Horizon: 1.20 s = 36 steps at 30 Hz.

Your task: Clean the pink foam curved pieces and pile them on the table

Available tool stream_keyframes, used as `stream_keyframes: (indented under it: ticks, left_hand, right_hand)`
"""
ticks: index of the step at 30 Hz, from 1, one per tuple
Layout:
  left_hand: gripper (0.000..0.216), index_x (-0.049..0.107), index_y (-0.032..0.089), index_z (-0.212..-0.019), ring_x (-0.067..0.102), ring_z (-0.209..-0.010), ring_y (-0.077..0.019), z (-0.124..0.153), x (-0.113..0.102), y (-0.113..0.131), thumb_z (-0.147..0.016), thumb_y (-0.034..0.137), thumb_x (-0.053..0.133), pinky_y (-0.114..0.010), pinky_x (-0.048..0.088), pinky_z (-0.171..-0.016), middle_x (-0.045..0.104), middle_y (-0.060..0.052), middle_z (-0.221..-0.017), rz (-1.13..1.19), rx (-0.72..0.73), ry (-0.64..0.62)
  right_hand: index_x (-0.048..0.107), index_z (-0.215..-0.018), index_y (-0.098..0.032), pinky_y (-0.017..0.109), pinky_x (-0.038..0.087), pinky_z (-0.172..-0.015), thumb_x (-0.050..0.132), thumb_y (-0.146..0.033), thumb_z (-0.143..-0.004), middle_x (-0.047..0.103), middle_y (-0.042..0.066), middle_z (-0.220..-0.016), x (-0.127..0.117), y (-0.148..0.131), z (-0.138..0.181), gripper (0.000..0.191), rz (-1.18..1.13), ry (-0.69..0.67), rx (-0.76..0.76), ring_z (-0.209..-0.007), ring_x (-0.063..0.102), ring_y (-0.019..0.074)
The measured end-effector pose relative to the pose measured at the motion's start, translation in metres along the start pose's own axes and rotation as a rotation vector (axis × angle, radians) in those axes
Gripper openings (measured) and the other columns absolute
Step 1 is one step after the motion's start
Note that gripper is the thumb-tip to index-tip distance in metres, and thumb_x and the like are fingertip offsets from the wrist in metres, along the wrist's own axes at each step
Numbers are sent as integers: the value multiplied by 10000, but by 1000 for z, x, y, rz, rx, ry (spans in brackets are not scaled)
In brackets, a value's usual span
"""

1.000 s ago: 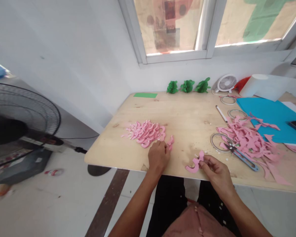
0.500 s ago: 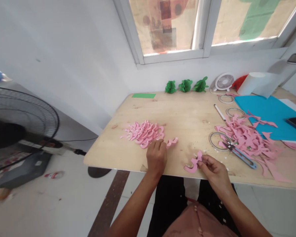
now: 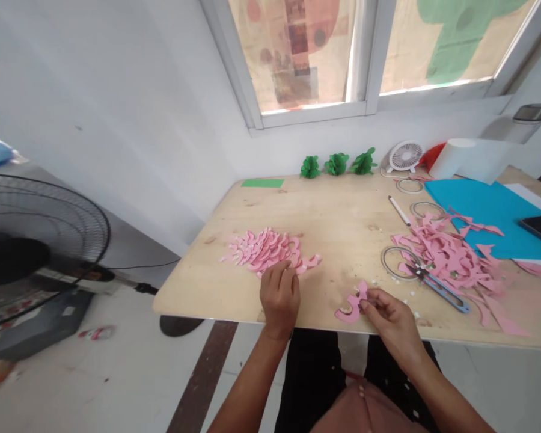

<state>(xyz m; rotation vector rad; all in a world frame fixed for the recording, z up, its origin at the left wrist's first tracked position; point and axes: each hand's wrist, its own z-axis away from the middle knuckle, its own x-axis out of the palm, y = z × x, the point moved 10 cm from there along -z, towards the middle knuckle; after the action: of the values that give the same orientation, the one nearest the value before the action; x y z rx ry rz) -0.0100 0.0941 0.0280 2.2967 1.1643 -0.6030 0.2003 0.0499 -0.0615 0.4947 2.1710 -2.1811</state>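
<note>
A heap of pink curved foam cut-outs (image 3: 264, 248) lies on the wooden table (image 3: 338, 222). My left hand (image 3: 279, 296) rests just in front of the heap, fingers curled down near its front edge and beside a loose pink piece (image 3: 313, 261). My right hand (image 3: 390, 317) pinches a pink S-shaped foam piece (image 3: 352, 304) near the table's front edge.
Pink scraps (image 3: 451, 261), scissors (image 3: 439, 287) and wire rings lie to the right. Blue sheets (image 3: 487, 213), a white pen (image 3: 399, 210), a small white fan (image 3: 406, 156) and three green paper balls (image 3: 336, 163) sit further back. A large floor fan (image 3: 31, 240) stands at left.
My left hand let go of the small pink piece next to the heap and drew back a little toward me. The right hand kept hold of its pink piece.
</note>
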Motion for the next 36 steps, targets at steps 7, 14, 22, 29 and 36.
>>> stream_keyframes:
  ticks: [7,14,22,29,36]
  left_hand:
    - [146,603,184,-795,603,-905,-223,1,-2,2,-803,66,517,-376,468,-805,672,-116,-894,42,12,38]
    - [151,598,188,-766,571,-1031,-253,1,7,-16,-798,79,498,-417,427,-884,678,-117,-963,20,-102,21]
    - [108,602,180,-731,638,-786,-228,6,20,-39,-768,128,514,-373,475,-751,684,-73,-759,156,-355,-33]
    - [45,593,191,-773,654,-757,-156,8,2,-9,-786,182,551,-255,507,-648,700,-30,-811,368,-447,-96]
    - [81,567,182,-785,651,-827,-165,30,-1,21,-759,105,559,-260,504,-667,678,-72,-976,726,-636,-98]
  right_hand:
    - [660,-874,-161,293,488,-672,578,-387,-813,677,53,-756,4,1,1,248,-39,-23,30,-734,634,218]
    - [685,-857,-158,295,497,-648,615,-389,-778,665,36,-677,2,2,2,254,-63,-6,25,-712,639,226]
    - [671,-778,-166,271,459,-644,614,-414,-769,678,44,-748,5,5,2,254,-67,-17,47,-700,610,201]
    - [670,-781,-162,254,434,-590,678,-395,-719,651,25,-680,9,-4,-2,242,-259,20,154,-620,569,162]
    - [673,-783,-163,277,452,-642,696,-411,-706,644,19,-656,13,-5,-5,261,-312,28,183,-640,584,170]
